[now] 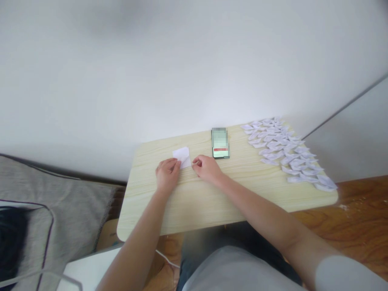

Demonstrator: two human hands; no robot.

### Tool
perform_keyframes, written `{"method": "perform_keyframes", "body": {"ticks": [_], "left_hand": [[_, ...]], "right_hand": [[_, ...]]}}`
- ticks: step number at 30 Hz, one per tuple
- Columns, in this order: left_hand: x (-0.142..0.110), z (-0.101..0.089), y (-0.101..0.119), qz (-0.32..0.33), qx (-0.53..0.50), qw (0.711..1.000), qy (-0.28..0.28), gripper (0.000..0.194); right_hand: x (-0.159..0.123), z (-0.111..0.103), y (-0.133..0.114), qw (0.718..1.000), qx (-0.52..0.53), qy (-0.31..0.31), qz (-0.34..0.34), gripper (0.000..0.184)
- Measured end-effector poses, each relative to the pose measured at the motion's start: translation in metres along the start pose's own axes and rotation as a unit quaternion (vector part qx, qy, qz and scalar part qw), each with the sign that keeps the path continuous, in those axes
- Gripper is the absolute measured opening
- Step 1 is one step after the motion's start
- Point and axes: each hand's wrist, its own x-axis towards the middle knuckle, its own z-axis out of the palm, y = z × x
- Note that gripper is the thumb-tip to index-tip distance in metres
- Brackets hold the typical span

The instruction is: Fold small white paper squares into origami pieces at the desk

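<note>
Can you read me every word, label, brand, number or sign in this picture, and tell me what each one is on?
There is no text that I can read here.
Phone: the screen is blurred into blocks; a red bar shows near its bottom, but no words can be made out.
Sheet: no writing visible.
Folded papers: no marks that I can make out at this size.
</note>
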Motion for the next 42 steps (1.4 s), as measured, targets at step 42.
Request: {"method": "perform_keyframes", "body": {"ticks": [42], "left_hand": [[-0.075, -0.068, 0.145, 0.260, -0.032, 0.964, -0.031, 0.017]], "right_hand": [[-0.130, -0.082, -0.002, 0.980, -0.069, 0.098, -0.158, 0.034]]}}
